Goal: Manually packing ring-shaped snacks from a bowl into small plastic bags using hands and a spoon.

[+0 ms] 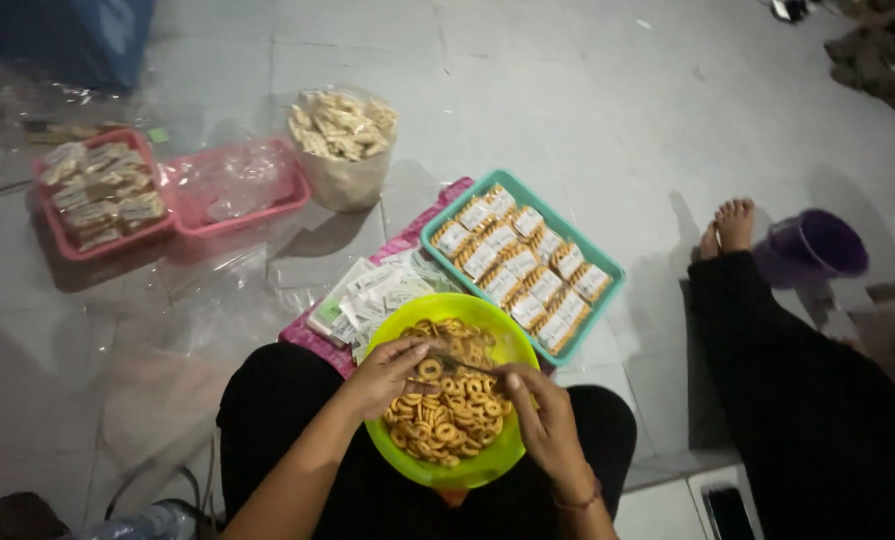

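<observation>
Left hand [387, 375]: lower centre of frame, over the near-left rim of the bowl; fingers curled, thumb and forefinger pinched on one end of a thin clear wrapper [464, 367].
Right hand [545, 425]: lower centre-right, on the right rim of the bowl; fingers bent inward, thumb tip pinching the other end of the wrapper. A bracelet sits at the wrist.
Wrapper: stretched between the two hands just above the snacks — whether anything is inside it, cannot tell.
Bowl [487, 468]: lime green, round, on the person's lap, bottom centre; about half full.
Rings [445, 412]: small golden ring-shaped snacks, heaped in the bowl, under both hands.
Labels [377, 295]: loose pile of white paper slips, just beyond the bowl's far-left rim, on a pink mat [312, 340].
Teal tray [607, 262]: centre of frame, beyond the bowl to the right; holds rows of small packed bags of snacks.
Clear bag [342, 150]: upper centre-left, upright, open-topped, filled with pale packets.
Pink trays [197, 222]: upper left, two side by side — left one holds packed bags, right one crumpled clear plastic.
Other person: right edge, dark-clad leg and bare foot [732, 225] on the floor.
Purple cup [817, 245]: right of the foot, lying on its side.
</observation>
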